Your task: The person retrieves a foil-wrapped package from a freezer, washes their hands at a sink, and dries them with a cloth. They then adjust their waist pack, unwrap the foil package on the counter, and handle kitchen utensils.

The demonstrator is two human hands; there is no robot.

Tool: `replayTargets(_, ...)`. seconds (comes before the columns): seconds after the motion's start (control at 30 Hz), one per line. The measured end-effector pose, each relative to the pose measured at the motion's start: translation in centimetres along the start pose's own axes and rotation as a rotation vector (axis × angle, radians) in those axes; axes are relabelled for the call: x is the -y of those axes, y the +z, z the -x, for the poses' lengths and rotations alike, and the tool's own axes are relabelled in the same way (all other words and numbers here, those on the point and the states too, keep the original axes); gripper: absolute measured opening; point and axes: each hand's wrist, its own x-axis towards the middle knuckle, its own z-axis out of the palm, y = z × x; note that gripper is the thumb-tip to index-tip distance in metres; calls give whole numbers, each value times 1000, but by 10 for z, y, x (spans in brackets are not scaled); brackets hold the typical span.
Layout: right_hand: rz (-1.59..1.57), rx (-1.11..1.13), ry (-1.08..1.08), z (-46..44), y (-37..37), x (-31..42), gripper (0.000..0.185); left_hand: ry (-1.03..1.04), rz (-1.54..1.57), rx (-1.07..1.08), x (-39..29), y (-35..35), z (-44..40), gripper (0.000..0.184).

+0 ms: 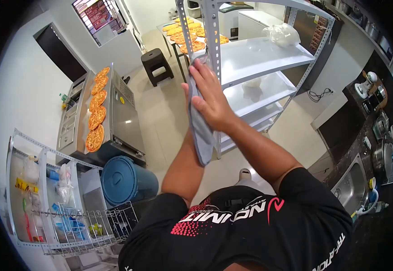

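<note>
A grey cloth (200, 131) hangs between my two hands, beside the perforated upright post (213, 45) of a metal shelf. Flat along the cloth's upper part lies my right hand (212, 101), its fingers stretched upward and close together, pressing the cloth. My left hand (185, 90) is on the cloth's other side; only a bit of it shows, and most of its fingers are hidden. The cloth's lower end drapes over my left forearm. Whether the cloth touches the post I cannot tell.
White shelf boards (264, 61) hold a plastic bag (282, 35). Pizzas (97, 118) line a steel counter (126, 108) at left; more lie on a back table (165, 32). A stool (157, 65), blue bin (120, 180), wire rack (79, 226) and sink (352, 185) stand around.
</note>
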Motion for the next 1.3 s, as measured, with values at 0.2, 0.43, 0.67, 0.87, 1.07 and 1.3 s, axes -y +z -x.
replayTargets(0.2, 316, 73, -138, 18, 5, 24, 59, -86, 161, 219, -6, -14, 21, 65)
replayTargets(0.43, 348, -531, -485, -118, -12, -22, 22, -256, 84, -95, 35, 25, 95, 59)
replayTargets(0.67, 484, -234, -646, -141, -8, -23, 24, -308, -229, -383, 21, -48, 129, 52)
replayTargets(0.87, 220, -603, -97, -61, 1, -42, 22, -62, 99, 50, -68, -62, 98, 42)
replayTargets(1.07, -519, -931, -133, -25, 77, -4, 13, 457, -1544, 783, -62, -33, 71, 32)
replayTargets(1.3, -1615, -1263, -62, -37, 136, -4, 14, 776, -1645, 579, -34, -4, 66, 34)
